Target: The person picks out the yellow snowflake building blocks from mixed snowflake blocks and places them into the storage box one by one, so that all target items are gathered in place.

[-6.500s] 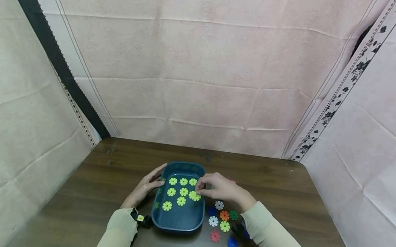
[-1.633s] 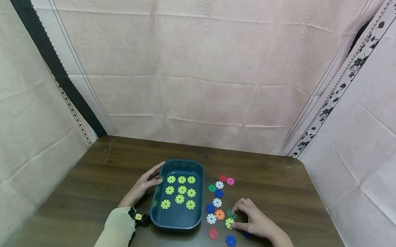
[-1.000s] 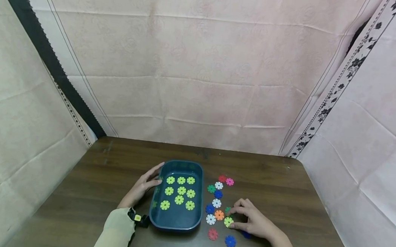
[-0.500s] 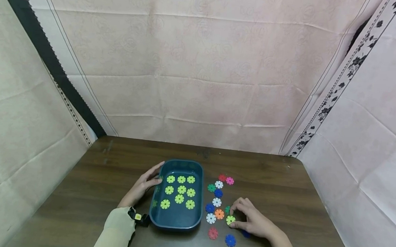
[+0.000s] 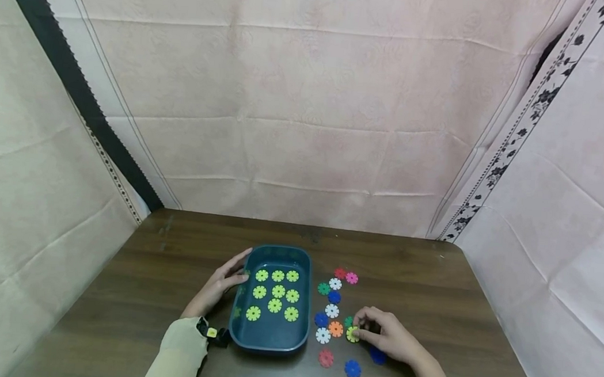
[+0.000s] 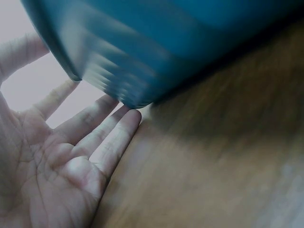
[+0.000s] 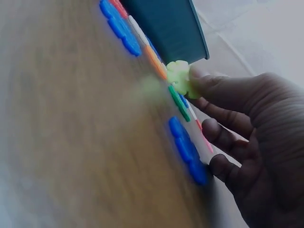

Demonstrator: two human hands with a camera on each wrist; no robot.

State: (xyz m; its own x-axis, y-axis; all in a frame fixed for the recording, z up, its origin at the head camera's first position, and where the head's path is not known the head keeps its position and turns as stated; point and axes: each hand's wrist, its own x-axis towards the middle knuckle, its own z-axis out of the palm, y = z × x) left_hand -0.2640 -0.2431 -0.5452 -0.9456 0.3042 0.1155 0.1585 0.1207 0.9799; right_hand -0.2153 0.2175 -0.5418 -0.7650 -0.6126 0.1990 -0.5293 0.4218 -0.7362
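Observation:
My right hand (image 5: 389, 335) pinches a yellow-green flower-shaped disc (image 7: 179, 76) between thumb and finger. In the right wrist view it is tilted up and lifted off the table. A blue tray (image 5: 269, 339) stands to the left, with several yellow-green flower discs (image 5: 278, 291) lying spread out on its floor. My left hand (image 5: 218, 287) rests against the tray's left side, fingers extended. In the left wrist view its fingertips (image 6: 130, 116) touch the outer wall low down, and the thumb is up near the rim.
Right of the tray lie several loose flower discs: orange (image 5: 335, 329), white (image 5: 323, 335), green (image 5: 324, 288), red (image 5: 325, 358), pink (image 5: 351, 277) and blue (image 5: 352, 369). All lie on the brown wooden table (image 5: 201, 228). Light cloth (image 5: 306, 125) hangs behind.
My right hand has gone from the tray to the loose discs and picked up a yellow-green disc there. One more yellow-green disc lies at the tray's lower right. My left hand stays at the tray.

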